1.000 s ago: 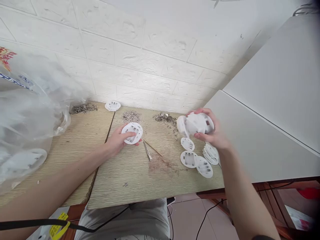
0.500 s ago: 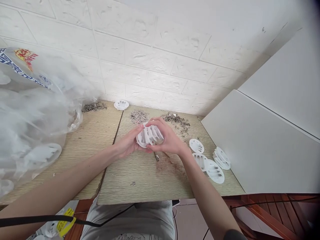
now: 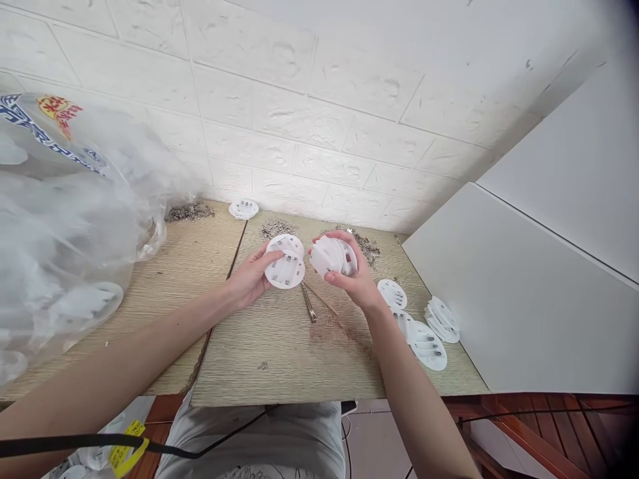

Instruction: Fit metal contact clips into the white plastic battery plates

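Note:
My left hand (image 3: 252, 276) is closed on two overlapping round white plastic battery holders (image 3: 285, 271), thumb on top, their slots and small metal contacts facing up. My right hand (image 3: 357, 276) grips a stack of similar white battery holders (image 3: 330, 255) from the right side, fingers over the far edge and thumb at the near edge. A narrow gap separates the two groups. On the table below lie metal tweezers (image 3: 309, 305) and a thin stick (image 3: 322, 299), their far ends near the left hand's pieces.
Piles of small metal contacts (image 3: 277, 229) lie along the wall. More battery holders rest at the right (image 3: 428, 346) and one group at the back (image 3: 243, 209). A large clear plastic bag (image 3: 74, 226) of white parts fills the left. A white panel (image 3: 519, 293) bounds the right side.
The single bunch of battery holders held between both hands is now split. My right hand has moved right with a stack, and my left hand keeps two. The tweezers show more fully.

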### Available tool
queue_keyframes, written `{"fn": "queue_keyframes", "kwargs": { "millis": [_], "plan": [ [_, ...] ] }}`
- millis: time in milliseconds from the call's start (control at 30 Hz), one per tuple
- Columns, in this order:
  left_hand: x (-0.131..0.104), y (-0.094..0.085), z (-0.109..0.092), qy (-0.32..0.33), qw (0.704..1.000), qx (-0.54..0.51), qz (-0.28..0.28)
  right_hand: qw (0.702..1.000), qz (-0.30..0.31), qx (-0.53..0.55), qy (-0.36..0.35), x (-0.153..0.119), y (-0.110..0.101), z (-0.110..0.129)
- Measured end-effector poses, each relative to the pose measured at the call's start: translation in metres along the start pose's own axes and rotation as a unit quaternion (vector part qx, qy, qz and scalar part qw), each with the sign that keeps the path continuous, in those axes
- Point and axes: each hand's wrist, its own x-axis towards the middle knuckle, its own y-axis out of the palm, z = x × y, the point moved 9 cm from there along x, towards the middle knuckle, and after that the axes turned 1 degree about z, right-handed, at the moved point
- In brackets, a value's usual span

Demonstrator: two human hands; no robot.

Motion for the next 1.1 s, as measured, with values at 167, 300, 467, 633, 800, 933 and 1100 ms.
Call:
{"fn": "queue_keyframes", "kwargs": {
  "millis": [167,300,467,633,800,933,1100],
  "plan": [
    [0.002,-0.005,-0.01,0.041,0.999,0.001,-0.005,0.997,0.04,0.069,0.023,-0.001,0.003,-0.004],
    [0.004,-0.011,-0.015,0.072,0.997,0.01,-0.027,0.991,0.067,0.102,0.054,-0.003,0.011,-0.009],
    [0.004,-0.014,-0.017,0.085,0.995,0.033,-0.034,0.989,0.07,0.114,0.07,-0.003,0.015,-0.013],
    [0.008,-0.016,-0.017,0.088,0.995,0.037,-0.024,0.983,0.103,0.089,0.119,-0.007,0.017,-0.019],
    [0.007,-0.018,-0.02,0.117,0.99,0.066,-0.041,0.969,0.143,0.061,0.191,-0.014,0.027,-0.03],
    [0.005,-0.011,-0.021,0.127,0.989,0.079,-0.013,0.962,0.156,0.073,0.214,-0.014,0.039,-0.035],
    [0.007,-0.019,-0.016,0.086,0.995,-0.002,-0.05,0.964,0.142,0.063,0.216,-0.013,0.035,-0.038]
  ]
}}
